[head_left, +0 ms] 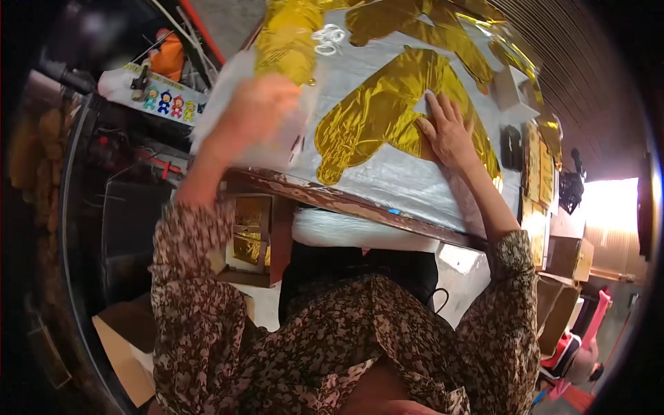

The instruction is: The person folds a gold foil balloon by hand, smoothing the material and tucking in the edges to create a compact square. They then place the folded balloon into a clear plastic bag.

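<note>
A flat gold foil balloon (pixel 366 104), shaped like a letter A, lies on the silvery-covered table. My right hand (pixel 451 135) rests on it near its middle opening, palm down with fingers spread, holding nothing. My left hand (pixel 259 107) is smeared by motion in front of a stack of gold foil (pixel 287 41) at the table's left side. Its fingers cannot be made out, nor whether they hold anything. Clear plastic sheeting (pixel 228 90) lies around and under that hand. A small bundle of white string (pixel 328 39) sits between the stack and the balloon.
More gold foil balloons (pixel 394 21) lie along the far side. A white box (pixel 515 90) and a black object (pixel 512 147) stand at the right. Below the table edge (pixel 332 197) is an open drawer or box (pixel 249 238) with gold foil inside. Another person (pixel 584 356) appears at lower right.
</note>
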The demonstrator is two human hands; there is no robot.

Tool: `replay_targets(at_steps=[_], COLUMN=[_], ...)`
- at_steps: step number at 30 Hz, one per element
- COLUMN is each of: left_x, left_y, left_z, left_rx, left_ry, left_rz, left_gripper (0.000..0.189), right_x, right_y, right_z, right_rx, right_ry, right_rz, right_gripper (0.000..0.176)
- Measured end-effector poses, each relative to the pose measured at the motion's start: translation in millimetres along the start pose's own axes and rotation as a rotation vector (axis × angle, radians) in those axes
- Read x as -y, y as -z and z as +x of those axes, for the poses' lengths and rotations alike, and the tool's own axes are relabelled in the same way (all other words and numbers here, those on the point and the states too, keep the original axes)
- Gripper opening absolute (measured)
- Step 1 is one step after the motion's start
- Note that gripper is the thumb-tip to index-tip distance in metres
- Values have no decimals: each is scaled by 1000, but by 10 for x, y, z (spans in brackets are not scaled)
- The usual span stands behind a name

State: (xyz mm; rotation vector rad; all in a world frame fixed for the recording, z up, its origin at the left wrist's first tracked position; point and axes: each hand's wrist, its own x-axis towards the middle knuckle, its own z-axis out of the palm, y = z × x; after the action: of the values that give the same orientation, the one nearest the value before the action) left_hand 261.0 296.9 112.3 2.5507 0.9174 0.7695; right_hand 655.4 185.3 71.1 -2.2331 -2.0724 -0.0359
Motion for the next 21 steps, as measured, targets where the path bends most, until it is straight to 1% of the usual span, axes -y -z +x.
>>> replay_targets(at_steps=[1,2,3,4,5,7,8,9,11,13,15,17,18,19,21], left_x=[189,334,498,653,745,876,916,956,1008,1023,1064,1116,1145,1143,1148], left_y=[171,328,364,358,339,266,239,207,170,160,150,143,146,172,197], left_z=[121,244,322,383,422,458,480,481,477,484,488,501,500,528,574], left_rx=[26,48,42,67,91,119,150,148,153,145,129,100,99,129,152], left_ry=[106,210,215,234,249,243,237,238,326,341,358,287,294,336,383], left_rz=[7,16,21,-113,-247,-214,-182,-183,-312,-317,-321,-236,-238,-248,-260], left_gripper=[22,21,21,25,29,30,31,31,30,29,29,28,28,27,26], right_x=[61,131,209,373,512,771,909,1031,1244,1421,1454,1519,1451,1439,1437], right_y=[32,58,92,230,287,337,297,268,196,74,-70,-98,-95,-60,18], right_z=[-1,21,35,46,104,252,339,440,705,1076,1467,1679,1700,1736,1815], right_rx=[2,-19,-40,-81,-83,-176,-212,-212,-259,-262,-267,-254,-197,-195,24], right_ry=[11,32,50,144,146,424,471,472,564,550,545,560,620,627,391], right_rz=[0,-127,-253,-136,-136,23,24,23,112,122,129,-79,-251,-251,-119], right_gripper=[66,66,67,66,66,64,62,62,59,57,56,52,48,48,43])
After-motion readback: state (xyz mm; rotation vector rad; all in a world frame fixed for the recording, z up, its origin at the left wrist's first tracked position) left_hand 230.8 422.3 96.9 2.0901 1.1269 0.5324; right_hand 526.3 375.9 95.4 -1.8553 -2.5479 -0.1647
